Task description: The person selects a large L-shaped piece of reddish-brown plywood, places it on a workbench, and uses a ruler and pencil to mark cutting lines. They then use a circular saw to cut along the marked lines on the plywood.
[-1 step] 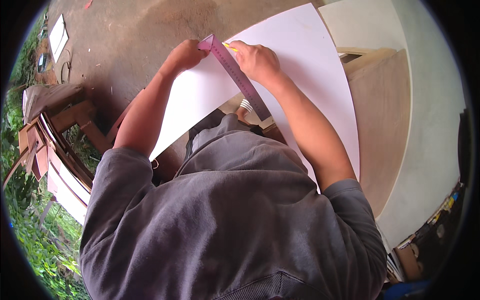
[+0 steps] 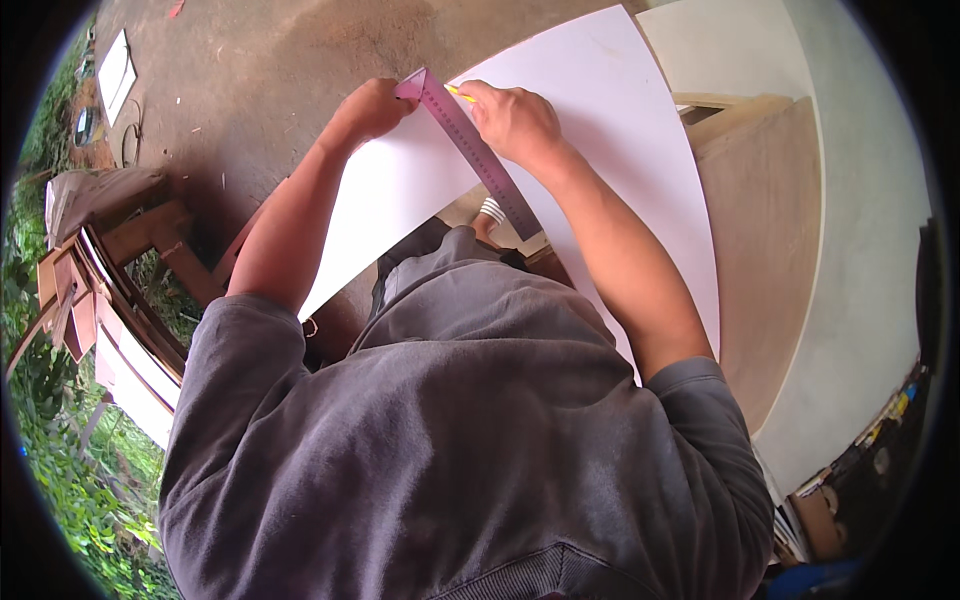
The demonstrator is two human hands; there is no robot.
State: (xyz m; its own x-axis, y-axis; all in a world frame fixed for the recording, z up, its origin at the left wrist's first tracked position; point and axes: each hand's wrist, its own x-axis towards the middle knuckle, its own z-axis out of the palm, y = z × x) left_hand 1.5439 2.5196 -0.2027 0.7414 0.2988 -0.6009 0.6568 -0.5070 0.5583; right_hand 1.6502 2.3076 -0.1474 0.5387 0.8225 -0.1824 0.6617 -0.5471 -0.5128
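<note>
Lots going on at this white board's far edge: left hand clamped on a square, right hand pinching a yellow pencil, wooden panel crowding the right edge.

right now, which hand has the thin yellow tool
The right hand: the yellow tool pokes out of its grip, while the left hand holds the end of the ruler square.
</note>
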